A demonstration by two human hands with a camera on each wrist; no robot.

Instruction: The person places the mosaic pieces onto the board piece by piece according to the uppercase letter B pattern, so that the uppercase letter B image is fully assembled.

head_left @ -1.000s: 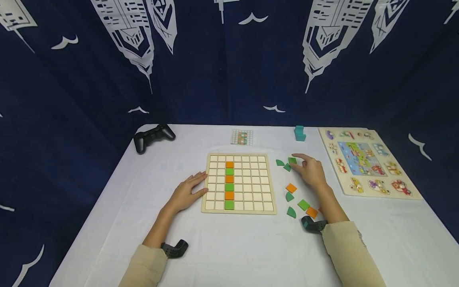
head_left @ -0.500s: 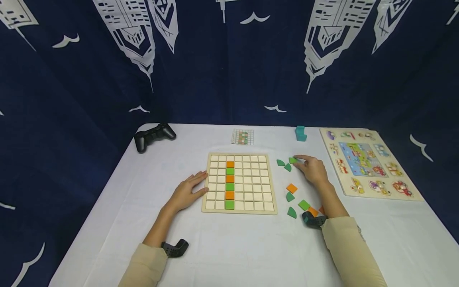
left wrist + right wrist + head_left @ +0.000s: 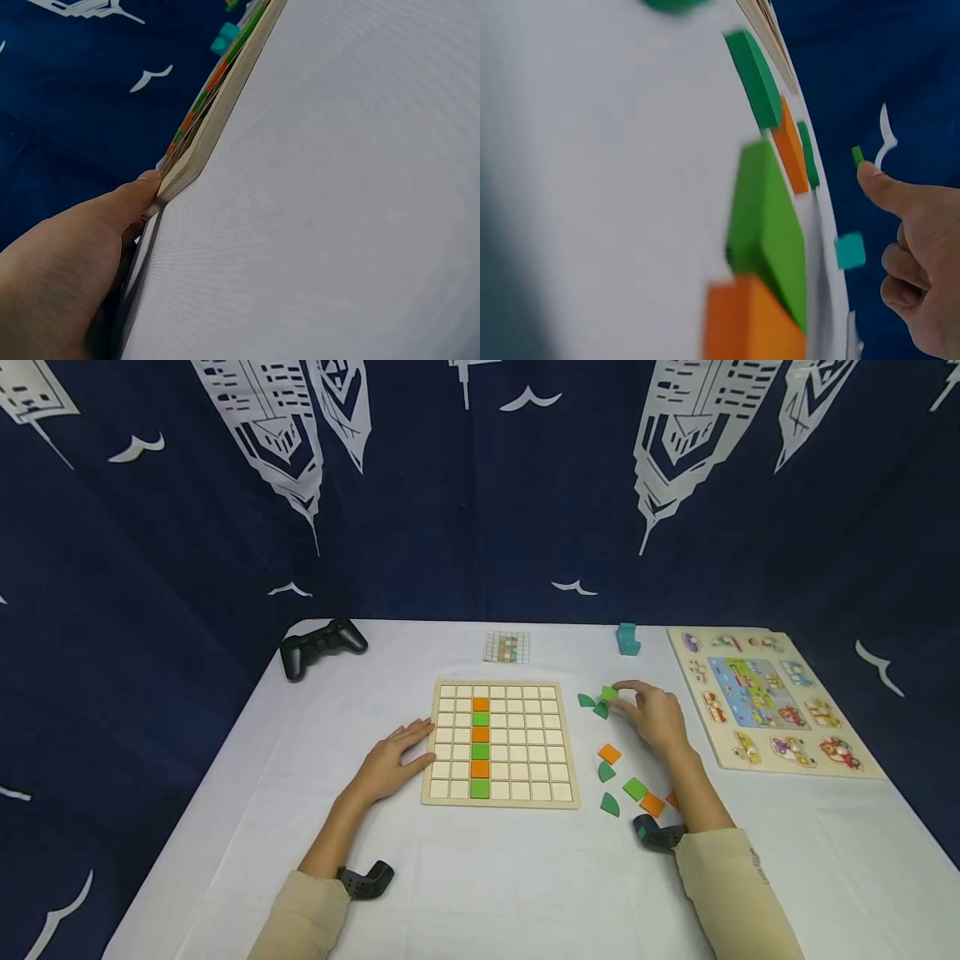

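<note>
My right hand (image 3: 654,718) pinches a light green square tile (image 3: 610,692) between thumb and finger, right of the board; in the right wrist view the tile (image 3: 858,155) shows at the thumb tip. My left hand (image 3: 392,762) rests at the left edge of the wooden grid board (image 3: 499,807), fingers fairly straight; in the left wrist view the thumb (image 3: 139,196) touches the board's corner. One column of the grid holds alternating orange and green square tiles (image 3: 480,752). Dark green quarter-round pieces (image 3: 586,701) lie just left of the pinched tile.
Nearer me lie an orange tile (image 3: 609,753), a green tile (image 3: 635,788) and more quarter-round pieces (image 3: 610,804). A pattern card (image 3: 506,647) and a teal block (image 3: 627,639) stand at the back. A game controller (image 3: 322,648) is far left, a picture puzzle board (image 3: 772,702) right.
The right hand has lifted the light green tile slightly and its fingers have drawn together on it. The left hand and the board have stayed put.
</note>
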